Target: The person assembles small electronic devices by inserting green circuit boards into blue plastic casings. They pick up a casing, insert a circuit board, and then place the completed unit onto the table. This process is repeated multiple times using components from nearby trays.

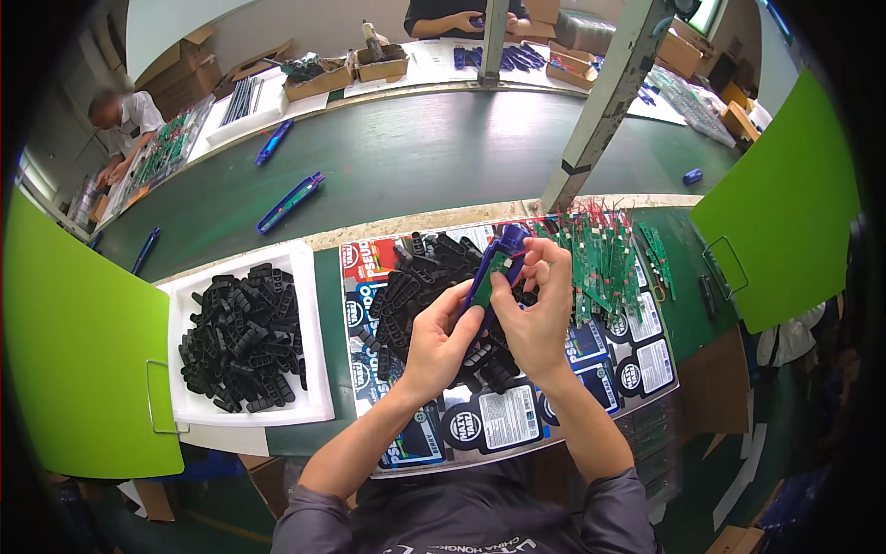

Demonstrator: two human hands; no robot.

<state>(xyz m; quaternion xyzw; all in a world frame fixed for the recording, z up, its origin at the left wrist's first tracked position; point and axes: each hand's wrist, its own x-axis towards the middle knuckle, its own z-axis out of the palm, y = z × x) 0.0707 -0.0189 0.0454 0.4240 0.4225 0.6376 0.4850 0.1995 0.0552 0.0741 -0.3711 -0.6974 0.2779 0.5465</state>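
My left hand is closed around the lower end of a long blue plastic casing, held tilted over the worktable. Inside its open side lies a narrow green circuit board. My right hand grips the upper end, thumb on the board and fingers bent at the casing's right edge. Beneath both hands, a loose pile of black plastic parts covers part of a printed sheet. Just right of my right hand are heaped green circuit boards with red wires.
A white tray of black parts stands at left. Beyond, a dark green conveyor belt carries blue casings. A metal post rises ahead; bright green panels flank the table. Two people work across the belt and at far left.
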